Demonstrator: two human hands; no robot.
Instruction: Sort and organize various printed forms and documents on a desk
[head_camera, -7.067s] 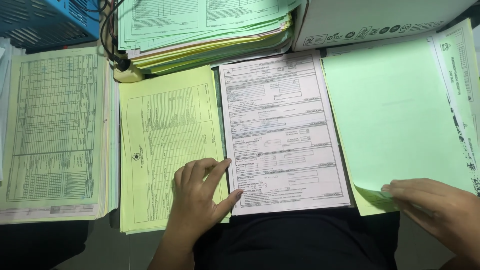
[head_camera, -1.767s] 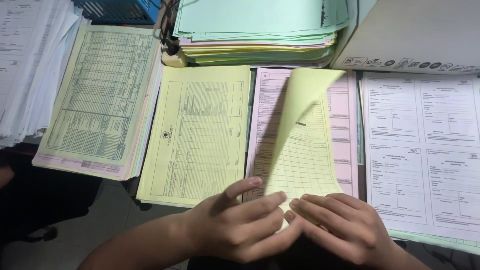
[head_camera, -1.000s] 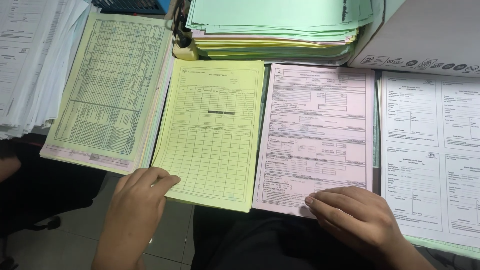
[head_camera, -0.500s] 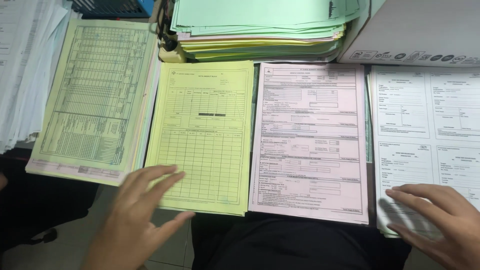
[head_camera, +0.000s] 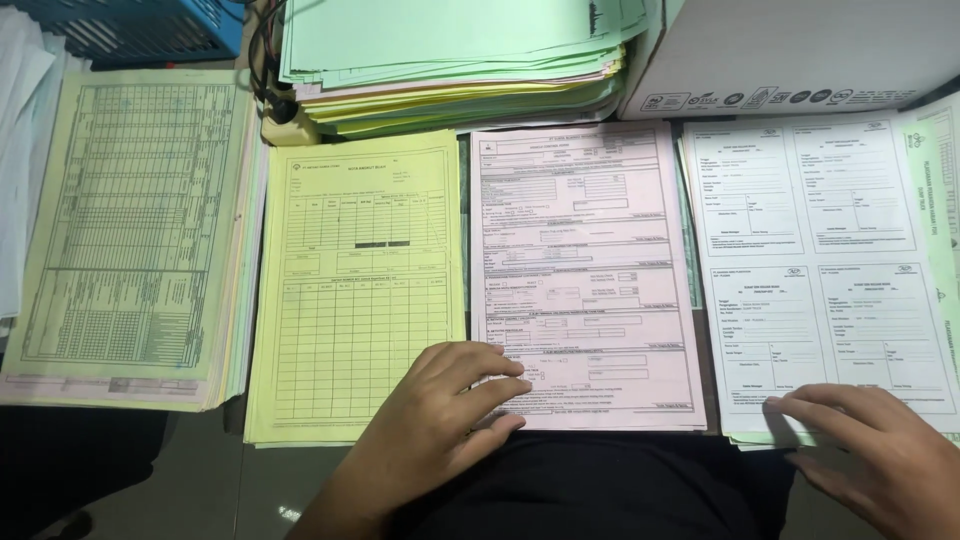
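My left hand (head_camera: 440, 420) lies flat with its fingers spread on the lower left corner of a pink printed form (head_camera: 580, 250), which tops a pile in the middle. Beside it on the left lies a yellow table form (head_camera: 355, 260) on its own pile. My right hand (head_camera: 880, 450) rests its fingertips on the bottom edge of a white sheet with four printed panels (head_camera: 815, 260) at the right. Neither hand grips a sheet.
A thick pile with a yellow-green gridded sheet (head_camera: 120, 230) lies at the left. A tall stack of green, yellow and pink papers (head_camera: 450, 60) stands at the back, a white cardboard box (head_camera: 800, 50) at the back right, a blue basket (head_camera: 130, 25) at the back left.
My left hand has moved right from the yellow pile onto the pink form. My right hand stays at the white sheet's bottom edge. The view has shifted.
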